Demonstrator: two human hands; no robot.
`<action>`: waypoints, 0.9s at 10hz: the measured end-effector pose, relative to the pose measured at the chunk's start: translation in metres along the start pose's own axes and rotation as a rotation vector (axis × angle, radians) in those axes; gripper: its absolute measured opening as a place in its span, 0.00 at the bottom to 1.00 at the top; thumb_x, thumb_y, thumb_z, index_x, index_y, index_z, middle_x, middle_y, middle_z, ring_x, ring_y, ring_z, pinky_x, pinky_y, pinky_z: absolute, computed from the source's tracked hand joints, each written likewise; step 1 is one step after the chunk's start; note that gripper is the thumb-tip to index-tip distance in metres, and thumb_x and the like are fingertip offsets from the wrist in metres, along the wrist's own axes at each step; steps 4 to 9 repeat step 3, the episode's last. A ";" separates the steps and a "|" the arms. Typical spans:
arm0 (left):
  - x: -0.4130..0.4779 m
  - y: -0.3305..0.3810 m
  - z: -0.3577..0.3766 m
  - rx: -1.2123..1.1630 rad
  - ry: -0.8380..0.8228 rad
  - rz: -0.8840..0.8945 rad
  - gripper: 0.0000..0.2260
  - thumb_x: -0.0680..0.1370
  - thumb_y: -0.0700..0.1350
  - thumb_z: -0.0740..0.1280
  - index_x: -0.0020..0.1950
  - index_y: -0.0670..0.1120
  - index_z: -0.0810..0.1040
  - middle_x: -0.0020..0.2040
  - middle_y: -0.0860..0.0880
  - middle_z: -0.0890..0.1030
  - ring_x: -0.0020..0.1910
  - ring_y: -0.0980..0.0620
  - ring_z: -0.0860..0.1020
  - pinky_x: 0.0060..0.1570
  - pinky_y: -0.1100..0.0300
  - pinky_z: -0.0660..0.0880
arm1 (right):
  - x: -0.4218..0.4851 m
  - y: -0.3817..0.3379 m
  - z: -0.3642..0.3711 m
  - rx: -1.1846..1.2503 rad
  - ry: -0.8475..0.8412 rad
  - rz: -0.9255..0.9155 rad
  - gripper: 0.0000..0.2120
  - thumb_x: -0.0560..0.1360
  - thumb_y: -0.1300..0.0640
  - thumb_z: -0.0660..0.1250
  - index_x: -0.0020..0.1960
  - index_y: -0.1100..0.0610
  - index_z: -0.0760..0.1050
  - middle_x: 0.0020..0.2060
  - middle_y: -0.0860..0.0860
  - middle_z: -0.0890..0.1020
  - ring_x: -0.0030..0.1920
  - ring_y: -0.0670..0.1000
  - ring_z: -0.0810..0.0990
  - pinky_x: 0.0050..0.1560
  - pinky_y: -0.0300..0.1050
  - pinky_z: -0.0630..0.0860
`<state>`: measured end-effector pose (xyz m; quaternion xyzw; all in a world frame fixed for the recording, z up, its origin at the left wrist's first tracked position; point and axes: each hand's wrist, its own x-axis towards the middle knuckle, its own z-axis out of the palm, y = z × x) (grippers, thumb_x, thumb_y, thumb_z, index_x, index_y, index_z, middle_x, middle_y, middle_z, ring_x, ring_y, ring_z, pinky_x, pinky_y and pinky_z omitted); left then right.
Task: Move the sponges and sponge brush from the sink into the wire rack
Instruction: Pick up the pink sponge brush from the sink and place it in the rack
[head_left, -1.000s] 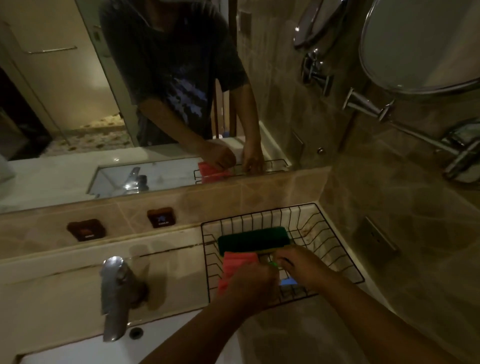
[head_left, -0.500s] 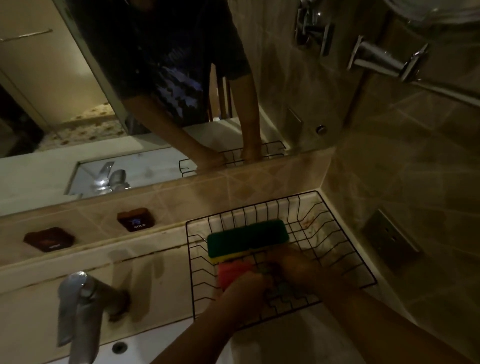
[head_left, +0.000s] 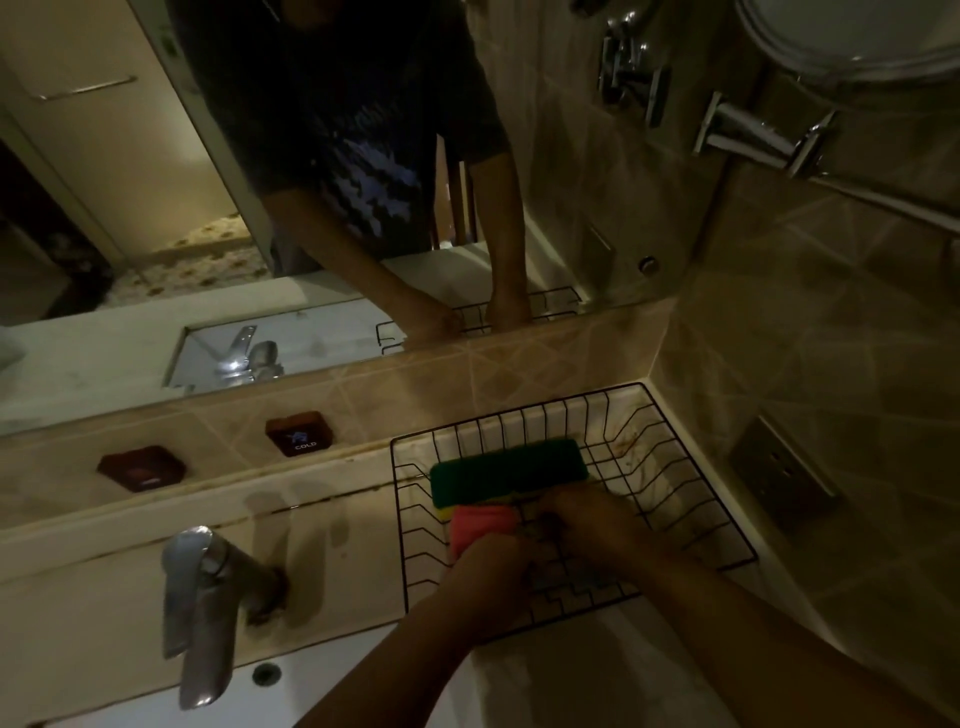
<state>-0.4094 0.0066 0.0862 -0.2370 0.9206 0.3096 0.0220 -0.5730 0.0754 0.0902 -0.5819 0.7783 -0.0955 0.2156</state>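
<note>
A black wire rack (head_left: 691, 457) stands on the counter in the right corner. Inside it lies a green-topped sponge with a yellow underside (head_left: 509, 470). Just in front of that sits a red sponge (head_left: 480, 525), and my left hand (head_left: 491, 582) is closed over its near end. My right hand (head_left: 592, 525) rests low in the rack beside the red sponge, fingers curled; what it grips is hidden in the dark. A faint blue patch shows through the wires under the hands. The sponge brush cannot be made out.
A chrome tap (head_left: 200, 603) stands left of the rack over the white sink (head_left: 270, 691). Two dark red wall buttons (head_left: 298, 434) sit on the tiled ledge. The mirror (head_left: 311, 208) is behind, and tiled wall closes the right side with a wall plate (head_left: 779, 473).
Both hands have sunk lower into the rack with the red sponge, which now lies against the green one. The view has tilted down and shifted slightly.
</note>
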 end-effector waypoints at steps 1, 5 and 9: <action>-0.008 -0.002 -0.010 -0.429 0.029 -0.152 0.09 0.78 0.36 0.64 0.57 0.40 0.78 0.51 0.41 0.82 0.52 0.39 0.81 0.56 0.47 0.79 | -0.002 -0.010 -0.009 -0.017 0.007 -0.019 0.15 0.77 0.63 0.63 0.61 0.51 0.78 0.60 0.52 0.80 0.59 0.53 0.77 0.57 0.49 0.76; -0.039 -0.015 -0.037 -0.305 0.005 -0.039 0.05 0.75 0.39 0.69 0.51 0.44 0.80 0.44 0.46 0.84 0.42 0.48 0.82 0.44 0.54 0.81 | -0.005 -0.056 -0.020 0.007 0.032 -0.038 0.08 0.80 0.54 0.62 0.55 0.53 0.78 0.52 0.52 0.79 0.52 0.53 0.77 0.53 0.51 0.77; -0.039 -0.015 -0.037 -0.305 0.005 -0.039 0.05 0.75 0.39 0.69 0.51 0.44 0.80 0.44 0.46 0.84 0.42 0.48 0.82 0.44 0.54 0.81 | -0.005 -0.056 -0.020 0.007 0.032 -0.038 0.08 0.80 0.54 0.62 0.55 0.53 0.78 0.52 0.52 0.79 0.52 0.53 0.77 0.53 0.51 0.77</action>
